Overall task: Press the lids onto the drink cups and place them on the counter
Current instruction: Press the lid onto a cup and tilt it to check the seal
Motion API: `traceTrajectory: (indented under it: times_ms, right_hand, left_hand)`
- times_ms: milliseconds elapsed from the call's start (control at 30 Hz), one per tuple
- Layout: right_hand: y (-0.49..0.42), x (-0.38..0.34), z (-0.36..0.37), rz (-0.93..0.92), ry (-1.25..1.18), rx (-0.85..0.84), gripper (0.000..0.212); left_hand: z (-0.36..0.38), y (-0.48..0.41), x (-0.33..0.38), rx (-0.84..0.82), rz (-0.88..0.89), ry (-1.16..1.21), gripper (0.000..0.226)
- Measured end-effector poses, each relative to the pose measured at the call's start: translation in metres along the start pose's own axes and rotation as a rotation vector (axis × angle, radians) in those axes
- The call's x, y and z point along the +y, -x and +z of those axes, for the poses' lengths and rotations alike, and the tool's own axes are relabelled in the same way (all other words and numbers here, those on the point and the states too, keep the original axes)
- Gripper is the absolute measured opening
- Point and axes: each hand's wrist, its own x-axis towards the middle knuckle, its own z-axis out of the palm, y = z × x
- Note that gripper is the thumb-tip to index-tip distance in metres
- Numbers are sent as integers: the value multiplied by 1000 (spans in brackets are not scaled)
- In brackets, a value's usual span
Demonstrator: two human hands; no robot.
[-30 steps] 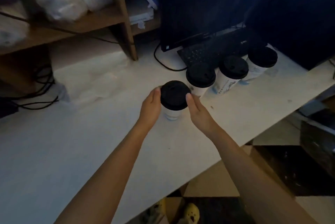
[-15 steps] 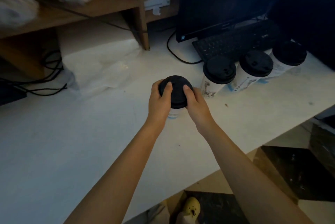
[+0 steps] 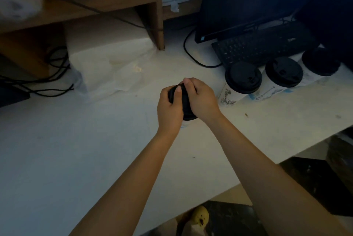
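A white drink cup with a black lid (image 3: pixel 186 108) stands on the white counter (image 3: pixel 95 149) in the middle of the view. My left hand (image 3: pixel 170 108) and my right hand (image 3: pixel 202 100) cover the lid from both sides, fingers curled over its top and rim, thumbs pressing on it. Most of the cup body is hidden under my hands. To the right stand three lidded cups in a row: the nearest (image 3: pixel 242 81), the middle one (image 3: pixel 283 74) and the far one (image 3: pixel 321 61).
A black keyboard (image 3: pixel 261 44) and a dark monitor (image 3: pixel 244 0) sit behind the cups. A clear plastic bag (image 3: pixel 114 71) lies at the back left, near cables (image 3: pixel 53 79). A wooden shelf (image 3: pixel 95 6) rises behind. The counter's front edge runs diagonally at lower right.
My hands moved from the sides of the lid up onto its top and now cover most of it. The view shifted, so the cups sit further right.
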Motion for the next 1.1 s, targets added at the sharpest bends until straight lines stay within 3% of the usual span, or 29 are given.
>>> traceTrajectory:
  times_ms: [233,400,533,700,833,933,1000,1100]
  right_hand:
    - [5,-8,-4,20,-17,-7,39]
    - [9,-18,-7,239,-180,-28,47]
    - [19,-18,-8,335,-279,-47,45]
    - [35,-19,11,337,-360,61,37]
    - [41,-9,23,344,-305,176,23]
    - [36,-6,15,330,-235,148,26]
    - [27,-8,5,222,-178,129,36]
    - [17,-12,-2,62,-167,-19,35]
  left_hand:
    - [-8,0,7,-96,32,-32,29]
    - [-21,-13,16,-302,-9,-152,37]
    - [-35,-45,26,-430,-89,-373,61]
    - [-45,-64,50,-441,-35,-633,73]
    - [-38,-60,50,-450,77,-756,66]
    - [-30,-51,44,-383,127,-717,53]
    - [-24,-43,38,-316,150,-704,48]
    - [-16,-31,27,-228,205,-737,50]
